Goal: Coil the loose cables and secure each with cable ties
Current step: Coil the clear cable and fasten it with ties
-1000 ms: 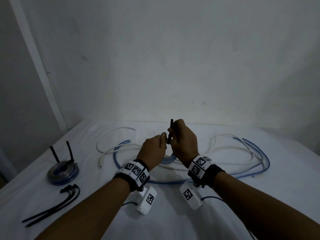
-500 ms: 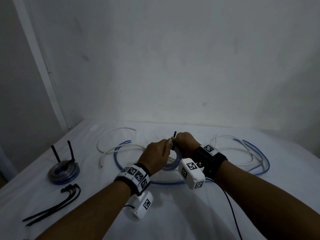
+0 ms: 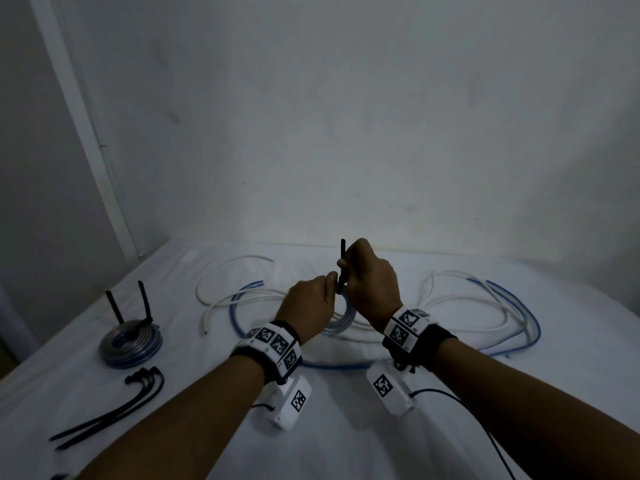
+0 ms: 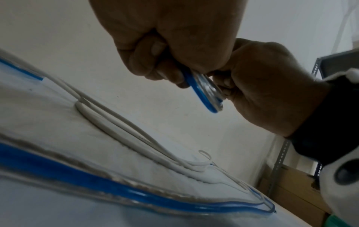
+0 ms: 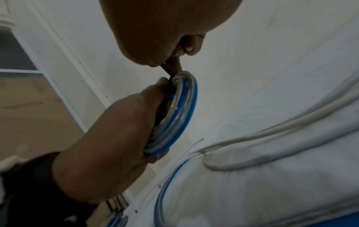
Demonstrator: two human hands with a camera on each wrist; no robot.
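Note:
A small coil of blue and clear cable (image 3: 341,318) hangs just above the white table, between my hands. My left hand (image 3: 311,299) grips the coil (image 4: 204,90) with curled fingers. My right hand (image 3: 370,278) pinches a black cable tie (image 3: 342,268) whose tail points straight up. In the right wrist view the tie (image 5: 167,69) runs down against the coil (image 5: 178,110), where my left thumb presses. The tie's head is hidden behind my fingers.
Loose white cables (image 3: 239,292) and a long blue cable (image 3: 512,306) sprawl across the back of the table. A tied coil (image 3: 130,344) with two upright tie tails sits at the left. Spare black ties (image 3: 114,407) lie in front of it.
Half a second ago my right hand had rolled over and dropped low by the coil. It has turned back and risen, and the tie's tail stands higher again.

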